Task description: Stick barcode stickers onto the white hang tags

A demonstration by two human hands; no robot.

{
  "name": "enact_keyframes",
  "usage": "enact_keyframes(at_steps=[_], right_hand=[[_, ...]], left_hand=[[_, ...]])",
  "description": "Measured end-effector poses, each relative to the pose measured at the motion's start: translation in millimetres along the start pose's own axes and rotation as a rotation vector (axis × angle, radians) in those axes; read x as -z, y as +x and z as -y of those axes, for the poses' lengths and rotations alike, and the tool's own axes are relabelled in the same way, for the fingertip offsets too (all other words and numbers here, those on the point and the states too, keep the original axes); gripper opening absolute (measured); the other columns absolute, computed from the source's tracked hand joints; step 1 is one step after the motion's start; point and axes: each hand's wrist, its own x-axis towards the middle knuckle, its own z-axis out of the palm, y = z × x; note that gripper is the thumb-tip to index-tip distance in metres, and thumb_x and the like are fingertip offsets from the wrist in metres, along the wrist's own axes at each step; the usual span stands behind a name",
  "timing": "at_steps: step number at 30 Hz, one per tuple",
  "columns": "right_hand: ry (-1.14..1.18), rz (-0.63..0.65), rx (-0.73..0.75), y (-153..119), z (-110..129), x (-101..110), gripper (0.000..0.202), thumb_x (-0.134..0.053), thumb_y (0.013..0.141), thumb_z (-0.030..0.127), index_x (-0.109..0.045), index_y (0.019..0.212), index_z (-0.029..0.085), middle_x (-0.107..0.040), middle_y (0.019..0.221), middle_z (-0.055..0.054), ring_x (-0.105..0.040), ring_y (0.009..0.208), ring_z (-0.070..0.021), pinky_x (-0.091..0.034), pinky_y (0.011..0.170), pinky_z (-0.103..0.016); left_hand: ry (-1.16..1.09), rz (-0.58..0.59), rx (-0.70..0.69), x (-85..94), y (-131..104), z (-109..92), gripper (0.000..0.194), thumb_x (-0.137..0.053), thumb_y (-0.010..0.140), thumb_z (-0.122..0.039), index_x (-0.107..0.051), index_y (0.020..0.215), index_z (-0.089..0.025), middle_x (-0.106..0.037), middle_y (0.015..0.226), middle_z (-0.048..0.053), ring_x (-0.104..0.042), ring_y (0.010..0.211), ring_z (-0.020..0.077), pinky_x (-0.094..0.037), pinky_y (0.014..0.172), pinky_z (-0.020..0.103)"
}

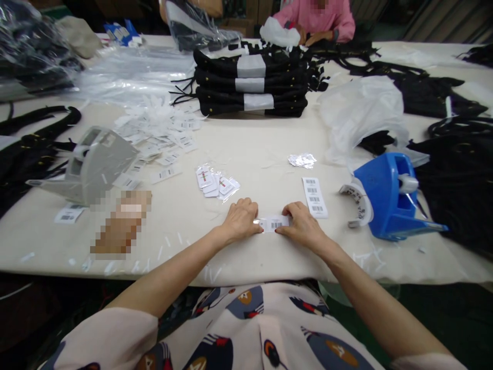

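Observation:
A small white barcode label lies low over the table in front of me, between my two hands. My left hand pinches its left end, where a shiny clear edge shows. At its right end my right hand grips it between thumb and fingers. Just beyond my left hand sits a small pile of printed white cards in clear sleeves. A strip of barcode stickers lies beyond my right hand, and farther back is a little stack of shiny packets.
A blue tape dispenser stands at right, a grey one at left. Loose barcode tags spread behind the grey one. Banded black garments are stacked at the back. Across the table sits a person in a pink top.

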Motion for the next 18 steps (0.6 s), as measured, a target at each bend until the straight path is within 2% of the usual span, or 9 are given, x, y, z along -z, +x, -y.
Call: enact_keyframes(at_steps=[5, 10, 16, 18], right_hand=[[0.374, 0.030, -0.100, -5.1, -6.5, -4.5, 0.015, -0.060, 0.069, 0.024, -0.052, 0.081, 0.020, -0.052, 0.066, 0.003, -0.048, 0.059, -0.0136, -0.037, 0.056, -0.026], [0.762, 0.016, -0.087, -3.0, -9.0, -5.9, 0.016, -0.059, 0.068, 0.032, -0.059, 0.078, 0.019, -0.057, 0.067, 0.001, -0.051, 0.062, -0.0140, -0.040, 0.059, -0.026], [0.883, 0.055, -0.036, -1.4, 4.9, -12.5, 0.017, -0.062, 0.068, 0.031, -0.063, 0.080, 0.019, -0.063, 0.072, 0.000, -0.055, 0.066, -0.0149, -0.043, 0.063, -0.027], [0.871, -0.012, -0.052, -4.7, 5.5, -14.5, 0.020, -0.061, 0.071, 0.033, -0.062, 0.086, 0.019, -0.064, 0.076, -0.001, -0.057, 0.069, -0.0160, -0.045, 0.066, -0.029]], left_hand=[[-0.248, 0.068, 0.056, 1.3, 4.2, 1.2, 0.015, -0.063, 0.065, -0.022, -0.056, 0.077, -0.017, -0.057, 0.070, 0.000, -0.053, 0.065, 0.0152, -0.037, 0.057, 0.024], [-0.606, 0.108, 0.079, 0.0, 7.2, 3.4, 0.006, -0.061, 0.064, -0.018, -0.057, 0.068, -0.016, -0.053, 0.056, -0.005, -0.046, 0.052, 0.0093, -0.032, 0.049, 0.020], [-0.836, 0.128, 0.092, -4.3, 12.1, -0.6, 0.011, -0.066, 0.057, -0.015, -0.057, 0.063, -0.015, -0.050, 0.051, -0.006, -0.043, 0.048, 0.0069, -0.030, 0.045, 0.018], [-0.866, 0.131, 0.139, -5.4, 13.5, 0.7, 0.013, -0.067, 0.055, -0.016, -0.057, 0.063, -0.015, -0.051, 0.050, -0.006, -0.043, 0.047, 0.0069, -0.029, 0.043, 0.018]])
